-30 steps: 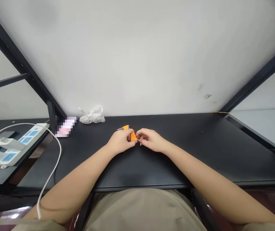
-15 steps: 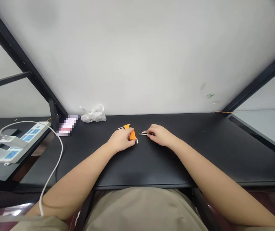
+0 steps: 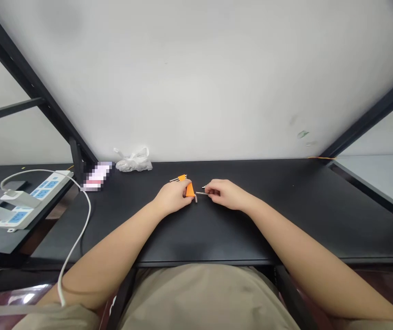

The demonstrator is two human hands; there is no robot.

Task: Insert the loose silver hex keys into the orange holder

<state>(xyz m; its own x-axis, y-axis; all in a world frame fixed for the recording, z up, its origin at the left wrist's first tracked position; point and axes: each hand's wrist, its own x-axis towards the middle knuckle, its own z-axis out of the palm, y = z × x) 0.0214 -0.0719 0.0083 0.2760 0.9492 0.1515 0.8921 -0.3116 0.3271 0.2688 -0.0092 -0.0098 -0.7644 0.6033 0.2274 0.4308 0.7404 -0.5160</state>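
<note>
At the far left of the black table [image 3: 286, 215], a white power strip [image 3: 38, 189] with blue socket panels is positioned near the table's left edge, and two white plug adapters [image 3: 14, 199] are inserted in it. A white cable [image 3: 85, 220] is routed from the strip toward the front of the table and down past the person's left forearm [image 3: 114, 247]. To the right, a pixelated, unidentifiable flat object [image 3: 96, 176] is placed at the rear edge, just beside a crumpled clear plastic bag [image 3: 133, 161]. At centre, the left hand [image 3: 172, 197] is held on the table with the fingers curled together, and the fingertips are closed against an orange wedge [image 3: 190, 190]. An orange tab [image 3: 182, 177] fitted with thin metal pins [image 3: 174, 180] is located just behind that hand. A short pale pin [image 3: 196, 198] is seen just beside the wedge. The right hand [image 3: 226, 193] is positioned directly to the right, with the thumb and forefinger pinched together on a thin metal rod [image 3: 201, 193], the tip of which is extended to a point near the wedge. At the far right, a thin orange wire [image 3: 318, 157] is laid along the table's rear edge.
</note>
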